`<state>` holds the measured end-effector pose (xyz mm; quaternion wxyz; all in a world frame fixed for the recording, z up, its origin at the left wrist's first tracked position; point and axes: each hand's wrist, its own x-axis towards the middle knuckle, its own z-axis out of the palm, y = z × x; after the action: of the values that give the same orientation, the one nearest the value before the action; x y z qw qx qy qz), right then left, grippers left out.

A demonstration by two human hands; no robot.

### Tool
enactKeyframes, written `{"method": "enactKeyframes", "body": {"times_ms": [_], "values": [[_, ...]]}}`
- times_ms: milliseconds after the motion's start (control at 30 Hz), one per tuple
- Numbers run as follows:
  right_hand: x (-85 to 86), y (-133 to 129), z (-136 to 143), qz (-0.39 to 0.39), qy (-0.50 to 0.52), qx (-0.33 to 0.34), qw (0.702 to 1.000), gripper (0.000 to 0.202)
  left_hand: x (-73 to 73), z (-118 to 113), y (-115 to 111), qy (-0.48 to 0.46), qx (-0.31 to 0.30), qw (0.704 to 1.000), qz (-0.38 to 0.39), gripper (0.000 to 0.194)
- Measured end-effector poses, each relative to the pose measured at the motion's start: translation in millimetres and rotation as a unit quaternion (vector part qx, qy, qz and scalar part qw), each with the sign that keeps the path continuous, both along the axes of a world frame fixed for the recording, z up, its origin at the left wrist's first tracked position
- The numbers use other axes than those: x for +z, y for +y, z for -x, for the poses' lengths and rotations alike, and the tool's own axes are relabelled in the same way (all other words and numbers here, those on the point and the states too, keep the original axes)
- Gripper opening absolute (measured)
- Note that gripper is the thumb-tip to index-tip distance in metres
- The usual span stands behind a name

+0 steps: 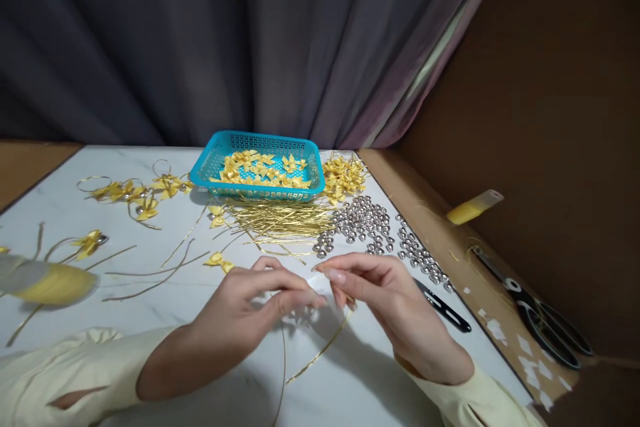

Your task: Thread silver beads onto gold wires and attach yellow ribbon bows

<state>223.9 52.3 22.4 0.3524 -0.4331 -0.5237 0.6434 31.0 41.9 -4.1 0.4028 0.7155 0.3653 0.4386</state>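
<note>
The gold wire (320,352) lies on the near side of the basket (257,192), well apart from it. Its long axis slants: the upper end meets the curled lower fingers of the right hand (383,297), and the other end runs toward the wearer and leftward. The right hand is the nearer one to it, touching its upper end; the free end lies below the left hand (260,303).

The right grip is together, thumb and forefinger meeting at the tips, and the wire looks held under the lower fingers. The left grip has thumb and fingertips close, but I cannot tell whether they clamp anything; something pale and shiny beneath them is too blurred to name. A thin wire (285,353) hangs below the left hand.

One loose bow (219,260) lies near the basket on its near side, beyond the left hand. Close in front of the basket is a wire bundle (280,217), with silver bells (363,217) to its near right. More yellow bows (250,177) fill the basket, and a bow pile (345,177) sits just right of it. Left of the basket are looped bows (173,183) on the desk (165,340).

Well right of the basket are a black tool (437,302) and scissors (527,313).

No brand, label or writing can be read.
</note>
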Motion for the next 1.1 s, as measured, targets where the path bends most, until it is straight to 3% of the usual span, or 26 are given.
{"method": "enactKeyframes", "body": {"times_ms": [100, 200, 300, 400, 667, 867, 1100], "values": [[9.7, -2, -5, -0.201, -0.151, -0.028, 0.968, 0.013, 17.4, 7, 10, -0.005, -0.023, 0.986, 0.162, 0.02], [14.0, -8, -4, -0.397, -0.228, -0.007, 0.889, 0.017, 25.8, 14, 18, -0.028, -0.058, 0.978, 0.197, 0.018], [11.6, -14, 1, -0.498, -0.267, 0.021, 0.825, 0.021, 25.8, 14, 19, -0.043, -0.113, 0.971, 0.208, 0.016], [6.4, -17, 7, -0.533, -0.296, 0.02, 0.792, 0.021, 23.7, 8, 16, -0.038, -0.115, 0.972, 0.202, 0.014], [-0.9, -20, 8, -0.547, -0.287, 0.006, 0.786, 0.025, 19.0, 1, 8, -0.027, -0.047, 0.991, 0.119, 0.02], [2.0, -22, 10, -0.502, -0.241, -0.006, 0.831, 0.029, 17.6, 1, 4, -0.04, -0.039, 0.998, 0.016, 0.021], [-0.1, -21, 8, -0.502, -0.246, -0.012, 0.829, 0.025, 20.7, 2, 5, -0.021, -0.014, 0.998, 0.065, 0.023]]}}
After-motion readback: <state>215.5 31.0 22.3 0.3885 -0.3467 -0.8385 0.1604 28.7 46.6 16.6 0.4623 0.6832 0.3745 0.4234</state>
